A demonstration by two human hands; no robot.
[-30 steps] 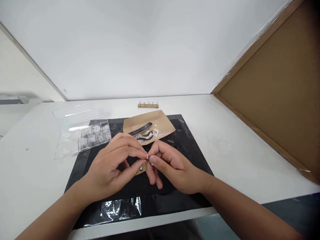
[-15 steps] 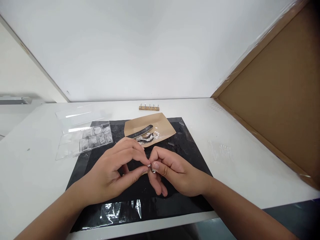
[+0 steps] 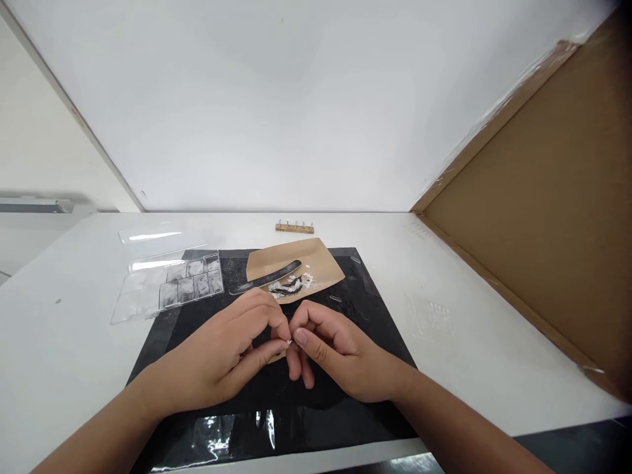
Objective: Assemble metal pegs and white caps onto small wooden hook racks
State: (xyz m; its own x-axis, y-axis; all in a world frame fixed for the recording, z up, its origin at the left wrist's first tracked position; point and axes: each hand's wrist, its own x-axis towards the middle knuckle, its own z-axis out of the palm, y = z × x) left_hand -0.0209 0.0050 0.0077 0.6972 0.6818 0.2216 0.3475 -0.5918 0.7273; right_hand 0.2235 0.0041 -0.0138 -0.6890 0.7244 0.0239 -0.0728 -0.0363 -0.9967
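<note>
Small white pc. [image 3: 289, 342] held at fingertips over black mat [image 3: 355, 421].
Pc. pinched btwn thumb & fingers of L hand [image 3: 224, 352]; R hand [image 3: 340, 352] set just beside, thumb & index pressed together, grip contents hidden. Beyond: brown paper [image 3: 320, 253] w/ dark curved strip [image 3: 269, 276] & white bits [image 3: 309, 281]; clear compartment box [image 3: 190, 289] placed left; pegged bar [image 3: 295, 229] seen farthest.

The tiny piece [image 3: 289, 342] is white, the mat [image 3: 276, 405] black, the paper [image 3: 316, 253] tan

The black mat [image 3: 345, 421] looks glossy, the brown paper [image 3: 324, 262] matt.
</note>
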